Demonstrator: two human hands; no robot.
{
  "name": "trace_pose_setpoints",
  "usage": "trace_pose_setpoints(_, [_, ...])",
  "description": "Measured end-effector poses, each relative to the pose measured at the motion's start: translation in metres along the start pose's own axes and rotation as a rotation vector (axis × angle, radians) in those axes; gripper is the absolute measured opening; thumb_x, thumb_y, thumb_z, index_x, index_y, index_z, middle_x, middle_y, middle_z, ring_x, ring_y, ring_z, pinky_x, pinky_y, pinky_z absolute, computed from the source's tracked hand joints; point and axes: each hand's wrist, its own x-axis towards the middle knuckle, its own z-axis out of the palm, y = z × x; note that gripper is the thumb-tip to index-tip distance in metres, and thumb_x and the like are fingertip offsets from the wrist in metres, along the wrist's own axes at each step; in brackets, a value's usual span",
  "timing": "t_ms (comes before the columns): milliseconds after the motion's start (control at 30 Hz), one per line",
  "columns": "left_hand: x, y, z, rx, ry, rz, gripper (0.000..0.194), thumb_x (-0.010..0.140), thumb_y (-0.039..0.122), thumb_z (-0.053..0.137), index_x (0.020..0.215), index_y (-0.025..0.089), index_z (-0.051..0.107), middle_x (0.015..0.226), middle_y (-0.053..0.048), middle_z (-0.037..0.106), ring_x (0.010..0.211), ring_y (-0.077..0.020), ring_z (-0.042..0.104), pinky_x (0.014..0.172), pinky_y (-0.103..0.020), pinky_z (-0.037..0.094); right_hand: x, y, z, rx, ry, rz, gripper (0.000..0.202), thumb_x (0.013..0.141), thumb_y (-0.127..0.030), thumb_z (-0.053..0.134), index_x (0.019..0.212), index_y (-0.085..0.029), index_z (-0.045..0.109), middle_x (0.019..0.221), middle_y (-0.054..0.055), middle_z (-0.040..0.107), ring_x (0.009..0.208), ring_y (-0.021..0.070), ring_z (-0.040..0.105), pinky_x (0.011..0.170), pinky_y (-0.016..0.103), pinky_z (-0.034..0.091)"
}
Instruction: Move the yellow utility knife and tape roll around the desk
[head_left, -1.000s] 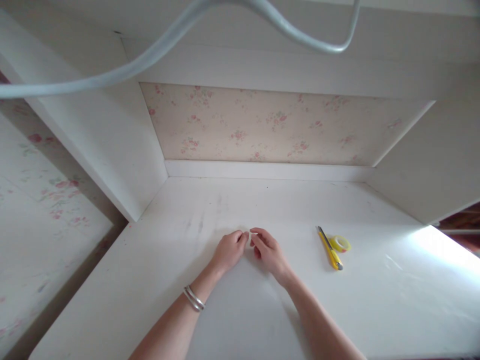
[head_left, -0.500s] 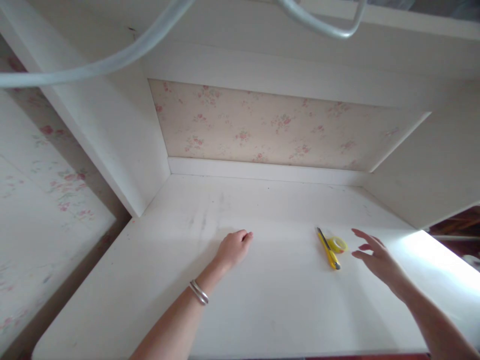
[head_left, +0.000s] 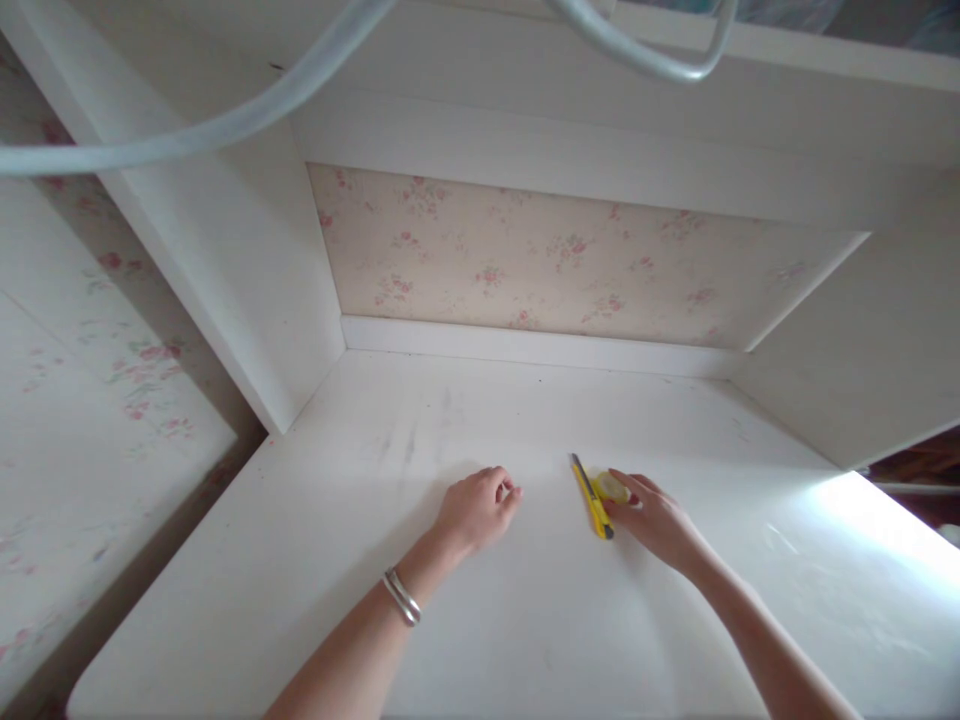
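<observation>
My right hand (head_left: 646,512) has its thumb and fingers around a small yellow roll of tape (head_left: 611,487) on the white desktop. Against the roll's left side lies a yellow utility knife (head_left: 592,499), its dark tip pointing away from me; the thumb reaches close to its handle. Fingers of the right hand hide part of the roll. To the left, my left hand (head_left: 478,507) rests on the desk with its fingers loosely curled, and nothing shows in it. Two silver bangles (head_left: 402,597) circle the left wrist.
The white desktop (head_left: 480,620) runs back to a low ledge (head_left: 540,340) below floral wallpaper (head_left: 525,250). White side panels (head_left: 217,240) stand left and right. A shelf (head_left: 600,130) hangs overhead, with a pale curved tube (head_left: 247,120) in front of it.
My right hand has moved left and closed around the tape roll. Roll and knife have shifted left together. My left hand has moved slightly right, its fingers still curled.
</observation>
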Motion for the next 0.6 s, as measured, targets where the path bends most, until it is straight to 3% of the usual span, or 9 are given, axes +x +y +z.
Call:
trace_pose_setpoints(167, [-0.006,0.007,0.0,0.056,-0.017,0.125,0.042,0.08,0.049,0.051,0.112,0.022,0.054,0.106,-0.007,0.058,0.099,-0.0213,0.053,0.084,-0.03,0.041,0.009,-0.077,0.048,0.093,-0.044,-0.176,0.05,0.074,-0.036,0.057,0.122,-0.021,0.054,0.111,0.007,0.059,0.094,0.0206,0.057,0.083,0.03,0.044])
trace_pose_setpoints(300, [-0.006,-0.005,0.0,0.128,0.031,0.108,0.048,0.075,0.044,0.058,0.114,0.017,0.053,0.105,-0.011,0.055,0.101,-0.0245,0.05,0.091,-0.035,0.04,0.019,-0.12,0.075,0.104,0.001,-0.199,0.049,0.077,-0.032,0.054,0.125,-0.021,0.052,0.114,0.008,0.057,0.101,0.0207,0.055,0.088,0.03,0.041])
trace_pose_setpoints(467, [0.003,-0.025,-0.009,0.137,0.122,0.047,0.033,0.08,0.02,0.048,0.112,0.017,0.054,0.106,-0.01,0.056,0.104,-0.0216,0.049,0.094,-0.033,0.039,0.024,-0.141,0.083,0.051,0.056,-0.17,0.053,0.077,-0.037,0.057,0.127,-0.022,0.047,0.11,0.007,0.061,0.1,0.0227,0.055,0.086,0.033,0.039])
trace_pose_setpoints(600, [0.008,-0.032,-0.013,0.12,0.16,0.072,0.042,0.077,0.008,0.044,0.117,0.02,0.052,0.11,-0.007,0.058,0.108,-0.0196,0.048,0.098,-0.033,0.036,0.021,-0.142,0.082,0.06,0.042,-0.201,0.049,0.077,-0.041,0.057,0.123,-0.024,0.048,0.108,0.005,0.063,0.098,0.0219,0.055,0.084,0.033,0.038])
